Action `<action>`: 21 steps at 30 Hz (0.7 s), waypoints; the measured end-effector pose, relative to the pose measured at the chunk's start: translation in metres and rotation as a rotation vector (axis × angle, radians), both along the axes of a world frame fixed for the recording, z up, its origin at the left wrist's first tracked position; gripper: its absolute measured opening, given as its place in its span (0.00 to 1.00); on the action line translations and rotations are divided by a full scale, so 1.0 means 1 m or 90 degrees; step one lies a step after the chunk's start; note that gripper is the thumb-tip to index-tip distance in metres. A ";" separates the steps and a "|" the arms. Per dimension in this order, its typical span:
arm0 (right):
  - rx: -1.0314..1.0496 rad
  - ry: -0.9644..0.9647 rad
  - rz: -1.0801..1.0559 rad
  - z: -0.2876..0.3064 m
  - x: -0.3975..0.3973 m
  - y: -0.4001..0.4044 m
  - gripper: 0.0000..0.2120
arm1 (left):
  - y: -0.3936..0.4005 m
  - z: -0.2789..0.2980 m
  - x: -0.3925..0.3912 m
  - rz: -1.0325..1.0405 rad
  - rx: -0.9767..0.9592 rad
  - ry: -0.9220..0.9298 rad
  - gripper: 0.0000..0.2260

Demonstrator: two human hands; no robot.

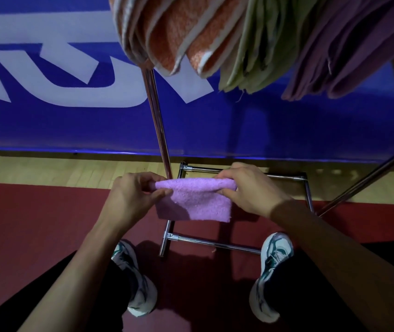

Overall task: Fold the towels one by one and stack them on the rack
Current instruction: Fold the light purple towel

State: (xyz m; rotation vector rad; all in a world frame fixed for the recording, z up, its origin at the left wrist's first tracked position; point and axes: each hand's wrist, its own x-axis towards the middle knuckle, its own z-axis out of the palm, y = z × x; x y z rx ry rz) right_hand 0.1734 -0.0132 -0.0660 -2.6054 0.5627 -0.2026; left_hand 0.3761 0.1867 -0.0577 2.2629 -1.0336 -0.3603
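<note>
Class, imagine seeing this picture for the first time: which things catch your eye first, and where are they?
The small purple towel at centre, pinched at its top corners by the left hand and right hand. Above, orange towels, green towels and purple towels hang from the rack.

I'm seeing a dim feed, the light falling from above: my right forearm (330, 238) lies in shade, dark shadows pool on the floor (35, 219) below both hands, and wide-angle bending curves the edges.
</note>
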 end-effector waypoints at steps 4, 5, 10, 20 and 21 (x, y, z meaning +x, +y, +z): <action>-0.008 0.000 -0.002 0.002 0.001 -0.001 0.05 | -0.002 0.000 0.000 -0.005 -0.002 -0.014 0.08; -0.007 -0.003 -0.005 0.002 0.002 -0.002 0.05 | -0.002 0.001 0.000 -0.006 -0.003 -0.015 0.07; -0.001 0.019 -0.005 0.005 -0.001 -0.006 0.05 | -0.003 0.000 0.003 -0.027 -0.005 0.048 0.07; 0.180 -0.049 -0.067 0.023 0.000 -0.019 0.12 | -0.003 0.015 0.001 -0.005 -0.220 0.392 0.15; 0.218 -0.059 -0.075 0.024 0.001 -0.019 0.13 | -0.004 0.014 0.001 -0.003 -0.220 0.392 0.15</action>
